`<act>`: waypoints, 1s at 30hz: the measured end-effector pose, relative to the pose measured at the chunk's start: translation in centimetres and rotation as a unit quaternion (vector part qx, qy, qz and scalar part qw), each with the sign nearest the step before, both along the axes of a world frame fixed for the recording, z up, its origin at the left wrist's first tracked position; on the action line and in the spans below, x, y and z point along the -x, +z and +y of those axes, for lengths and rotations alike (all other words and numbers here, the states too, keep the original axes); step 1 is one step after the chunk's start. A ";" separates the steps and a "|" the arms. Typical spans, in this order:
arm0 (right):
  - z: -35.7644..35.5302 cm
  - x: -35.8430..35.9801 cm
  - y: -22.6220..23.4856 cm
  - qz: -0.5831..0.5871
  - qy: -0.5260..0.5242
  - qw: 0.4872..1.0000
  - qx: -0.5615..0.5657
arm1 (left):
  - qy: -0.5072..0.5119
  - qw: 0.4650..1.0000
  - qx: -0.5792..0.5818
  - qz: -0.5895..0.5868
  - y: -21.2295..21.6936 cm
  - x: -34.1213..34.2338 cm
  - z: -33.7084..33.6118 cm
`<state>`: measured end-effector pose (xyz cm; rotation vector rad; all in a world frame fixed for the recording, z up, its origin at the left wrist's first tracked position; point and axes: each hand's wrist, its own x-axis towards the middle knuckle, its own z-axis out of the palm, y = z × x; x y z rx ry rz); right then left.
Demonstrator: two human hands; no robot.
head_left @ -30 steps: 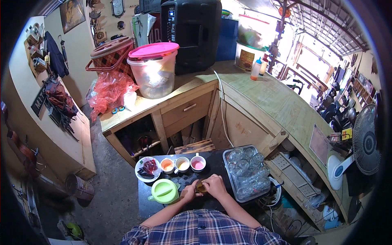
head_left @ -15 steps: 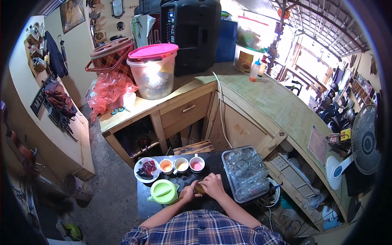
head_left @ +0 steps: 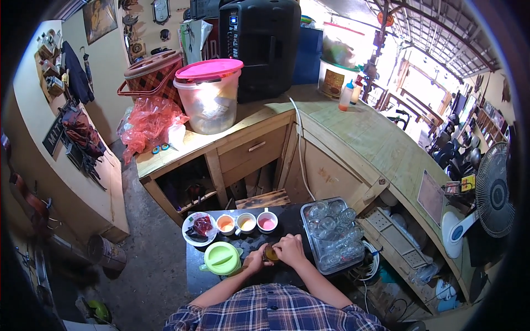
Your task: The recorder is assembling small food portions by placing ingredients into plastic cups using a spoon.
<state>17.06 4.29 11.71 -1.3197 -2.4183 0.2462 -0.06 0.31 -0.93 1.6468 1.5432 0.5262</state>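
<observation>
Low over the dark table, near its front edge, I hold a small glass of amber-brown contents [head_left: 270, 253]. My left hand [head_left: 255, 261] is wrapped round its left side. My right hand [head_left: 290, 250] is closed, with bent fingers at the rim; whether they pinch something small cannot be made out. Beyond the hands stand three white cups, holding orange [head_left: 226, 224], pale yellow [head_left: 246, 223] and pink [head_left: 267, 222] contents. To the left is a light green lidded pitcher [head_left: 222, 258], and behind it a white plate [head_left: 190, 238] with red and dark packets.
A clear plastic tray [head_left: 305, 220] of upturned glasses sits right of my hands. Past the dark table [head_left: 199, 284] runs a wooden counter [head_left: 353, 132] bearing a pink-lidded tub [head_left: 207, 105], a black speaker [head_left: 259, 49] and squeeze bottles [head_left: 346, 96]. A white fan [head_left: 493, 190] stands at the right.
My right fingers have shifted slightly at the glass's rim, and more of its amber contents shows. The whole view has moved a little; the cups, pitcher and tray stay in place.
</observation>
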 end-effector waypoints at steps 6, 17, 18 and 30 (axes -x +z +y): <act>-0.1 0.0 0.4 0.007 0.000 1.000 -0.018 | 0.003 1.000 -0.001 0.004 1.0 -0.1 -0.2; 0.2 0.3 0.3 0.056 -0.001 0.998 -0.027 | 0.001 1.000 0.000 -0.020 0.6 0.1 -0.2; 0.3 0.1 -0.1 0.055 -0.004 0.998 -0.028 | -0.001 1.000 -0.001 -0.021 0.7 -0.1 0.0; 0.5 0.8 -0.1 0.027 0.000 0.999 -0.033 | -0.001 1.000 0.010 0.012 0.3 0.0 0.1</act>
